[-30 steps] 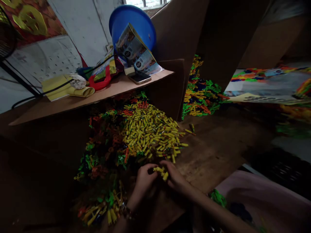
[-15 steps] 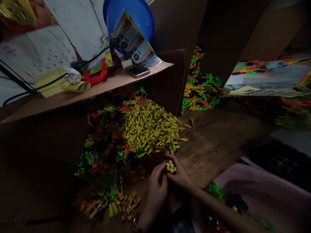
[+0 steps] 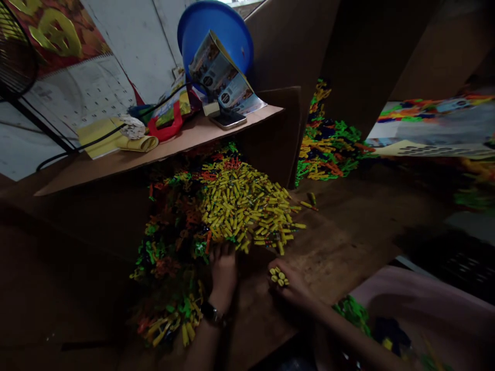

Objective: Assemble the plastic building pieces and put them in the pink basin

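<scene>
My right hand [image 3: 288,281] is wrapped round a bundle of yellow sticks [image 3: 279,276], their ends facing up. My left hand [image 3: 223,265], with a watch [image 3: 211,312] on its wrist, reaches to the near left edge of a pile of short yellow sticks [image 3: 247,201]. Its fingers are apart at the edge of the pile, beside green and orange plastic pieces [image 3: 201,249]. No held item shows in it. More mixed coloured pieces [image 3: 174,314] lie to the left of my left wrist.
A cardboard shelf [image 3: 104,170] above the pile bears a phone [image 3: 229,120], a yellow cloth [image 3: 137,143] and a blue basin [image 3: 216,36]. More coloured pieces [image 3: 328,149] lie behind a cardboard wall. A pink-lined container [image 3: 425,309] is at the lower right.
My left hand has moved away from my right hand and the bundle, up and left to the pile's edge. My right hand keeps the bundle. The view has shifted slightly.
</scene>
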`<state>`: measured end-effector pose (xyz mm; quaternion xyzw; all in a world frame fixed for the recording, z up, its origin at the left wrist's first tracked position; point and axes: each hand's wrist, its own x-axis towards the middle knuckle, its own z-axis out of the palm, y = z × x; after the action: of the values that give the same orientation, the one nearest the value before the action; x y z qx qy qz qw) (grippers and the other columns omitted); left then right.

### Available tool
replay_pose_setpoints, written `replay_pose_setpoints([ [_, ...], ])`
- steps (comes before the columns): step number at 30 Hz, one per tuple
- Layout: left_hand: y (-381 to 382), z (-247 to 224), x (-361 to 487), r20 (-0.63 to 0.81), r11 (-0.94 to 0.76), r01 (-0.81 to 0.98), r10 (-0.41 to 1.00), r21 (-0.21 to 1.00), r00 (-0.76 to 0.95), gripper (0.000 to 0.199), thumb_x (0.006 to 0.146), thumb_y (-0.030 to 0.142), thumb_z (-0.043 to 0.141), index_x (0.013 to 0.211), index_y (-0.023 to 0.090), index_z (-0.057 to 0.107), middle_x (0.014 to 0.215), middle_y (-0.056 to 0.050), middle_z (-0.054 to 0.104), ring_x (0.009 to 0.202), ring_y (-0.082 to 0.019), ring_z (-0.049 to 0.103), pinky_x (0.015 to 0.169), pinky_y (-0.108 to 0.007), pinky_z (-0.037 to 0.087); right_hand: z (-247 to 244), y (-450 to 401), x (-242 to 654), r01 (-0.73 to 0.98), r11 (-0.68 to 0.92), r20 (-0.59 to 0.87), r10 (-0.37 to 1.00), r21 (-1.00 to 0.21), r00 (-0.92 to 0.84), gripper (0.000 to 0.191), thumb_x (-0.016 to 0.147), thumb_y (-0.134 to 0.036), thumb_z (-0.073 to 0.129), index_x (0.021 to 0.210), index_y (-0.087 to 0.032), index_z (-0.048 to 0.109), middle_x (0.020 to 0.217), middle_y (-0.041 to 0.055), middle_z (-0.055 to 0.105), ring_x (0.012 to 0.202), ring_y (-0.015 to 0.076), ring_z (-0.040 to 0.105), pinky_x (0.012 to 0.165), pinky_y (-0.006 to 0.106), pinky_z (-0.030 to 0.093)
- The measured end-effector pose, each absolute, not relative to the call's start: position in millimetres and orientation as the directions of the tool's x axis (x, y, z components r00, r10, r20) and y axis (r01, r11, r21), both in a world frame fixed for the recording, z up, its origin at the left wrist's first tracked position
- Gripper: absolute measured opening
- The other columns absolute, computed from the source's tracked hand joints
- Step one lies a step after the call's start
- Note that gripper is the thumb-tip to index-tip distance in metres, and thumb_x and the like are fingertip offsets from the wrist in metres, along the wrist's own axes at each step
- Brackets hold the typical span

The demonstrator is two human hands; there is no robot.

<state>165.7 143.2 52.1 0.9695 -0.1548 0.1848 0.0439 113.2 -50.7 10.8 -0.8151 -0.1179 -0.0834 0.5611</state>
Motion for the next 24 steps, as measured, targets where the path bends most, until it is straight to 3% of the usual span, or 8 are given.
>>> replay_pose_setpoints([
  [3, 136.2, 49.1, 164.7, 0.322, -0.937, -0.345, -0.346, -0.062, 0.882, 0.031, 0.082, 0.009, 0.05, 0.109, 0.018, 0.061, 0.099, -0.009, 0.064, 0.1, -0.027, 0.053, 0.092, -0.045, 0.04, 11.6, -41.9, 116.1, 0.213, -0.324, 0.235, -0.029, -0.922, 0.972, 0.011, 0.074, -0.03, 0.051, 0.079, -0.02, 0.052, 0.077, 0.0033, 0.06, 0.069, 0.0166, 0.058, 0.063, 0.027, 0.048],
  [5, 131.6, 47.9, 162.4, 0.289, -0.934, -0.356, -0.351, -0.035, 0.891, 0.035, 0.082, 0.007, 0.047, 0.114, 0.017, 0.059, 0.101, -0.009, 0.063, 0.1, -0.026, 0.053, 0.092, -0.044, 0.04, 11.8, -31.7, 124.1, 0.154, -0.324, 0.2, -0.112, -0.934, 0.973, 0.013, 0.076, -0.032, 0.049, 0.082, -0.02, 0.05, 0.075, 0.0031, 0.06, 0.067, 0.0169, 0.059, 0.062, 0.027, 0.049],
  [8, 128.5, 48.4, 160.9, 0.228, -0.936, -0.341, -0.314, 0.089, 0.922, 0.037, 0.083, 0.009, 0.045, 0.116, 0.017, 0.058, 0.104, -0.011, 0.063, 0.101, -0.026, 0.054, 0.092, -0.043, 0.04, 10.7, -11.2, 142.9, 0.08, -0.364, 0.169, -0.221, -0.928, 0.961, 0.015, 0.073, -0.03, 0.053, 0.085, -0.02, 0.051, 0.077, 0.0047, 0.06, 0.072, 0.0204, 0.059, 0.065, 0.031, 0.049],
  [13, 130.7, 46.8, 162.0, 0.198, -0.895, -0.308, -0.255, 0.323, 0.946, 0.039, 0.08, 0.008, 0.046, 0.115, 0.019, 0.06, 0.113, -0.011, 0.062, 0.11, -0.027, 0.051, 0.097, -0.044, 0.038, 7.0, 16.6, 171.7, 0.034, -0.428, 0.182, -0.311, -0.903, 0.933, 0.032, 0.063, -0.011, 0.055, 0.093, -0.021, 0.053, 0.093, 0.0101, 0.059, 0.086, 0.0249, 0.059, 0.076, 0.035, 0.047],
  [17, 135.0, 38.3, 161.6, 0.194, -0.828, -0.299, -0.233, 0.475, 0.953, 0.045, 0.077, 0.006, 0.046, 0.118, 0.019, 0.059, 0.117, -0.011, 0.061, 0.114, -0.026, 0.05, 0.1, -0.044, 0.036, 10.4, 19.8, 185.0, 0.065, -0.438, 0.201, -0.273, -0.897, 0.941, 0.038, 0.067, -0.013, 0.051, 0.105, -0.017, 0.052, 0.101, 0.0125, 0.061, 0.094, 0.0266, 0.059, 0.083, 0.038, 0.046],
  [20, 139.9, 37.8, 157.9, 0.203, -0.786, -0.277, -0.195, 0.553, 0.96, 0.045, 0.076, 0.005, 0.046, 0.117, 0.019, 0.059, 0.115, -0.011, 0.063, 0.11, -0.025, 0.053, 0.099, -0.043, 0.039, 16.1, 12.7, 186.9, 0.107, -0.438, 0.215, -0.204, -0.893, 0.955, 0.035, 0.07, -0.018, 0.051, 0.105, -0.016, 0.052, 0.099, 0.0123, 0.063, 0.093, 0.0261, 0.06, 0.079, 0.036, 0.047],
  [24, 145.1, 48.8, 148.9, 0.242, -0.799, -0.255, -0.142, 0.544, 0.96, 0.038, 0.078, 0.007, 0.045, 0.11, 0.017, 0.063, 0.102, -0.012, 0.067, 0.101, -0.026, 0.057, 0.093, -0.045, 0.043, 21.1, 1.1, 173.5, 0.216, -0.435, 0.262, -0.047, -0.874, 0.964, 0.031, 0.066, -0.017, 0.052, 0.097, -0.018, 0.054, 0.088, 0.0071, 0.064, 0.081, 0.0221, 0.06, 0.071, 0.032, 0.048],
])
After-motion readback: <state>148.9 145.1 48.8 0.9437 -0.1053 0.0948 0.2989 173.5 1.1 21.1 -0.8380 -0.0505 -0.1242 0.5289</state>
